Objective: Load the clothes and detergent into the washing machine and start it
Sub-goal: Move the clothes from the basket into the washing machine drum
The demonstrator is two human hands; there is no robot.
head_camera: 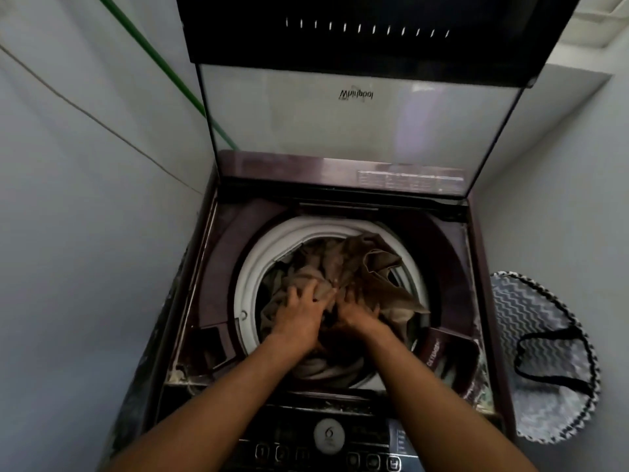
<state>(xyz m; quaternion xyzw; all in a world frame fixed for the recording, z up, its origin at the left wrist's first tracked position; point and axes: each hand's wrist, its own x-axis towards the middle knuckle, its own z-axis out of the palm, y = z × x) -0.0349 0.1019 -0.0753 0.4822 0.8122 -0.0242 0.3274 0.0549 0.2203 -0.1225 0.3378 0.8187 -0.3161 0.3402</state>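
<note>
A top-loading washing machine stands open, its glass lid raised upright. The white-rimmed drum holds a heap of brown and beige clothes, with a fold draped over the right rim. My left hand lies on the heap with fingers spread and curled into the cloth. My right hand is beside it, fingers sunk into the fabric. The detergent drawer is at the drum's right front. No detergent container is visible.
The control panel with a round dial and buttons runs along the near edge, under my forearms. A zigzag-patterned laundry basket with a black handle stands to the right. Grey walls close in on both sides; a green hose runs down the left wall.
</note>
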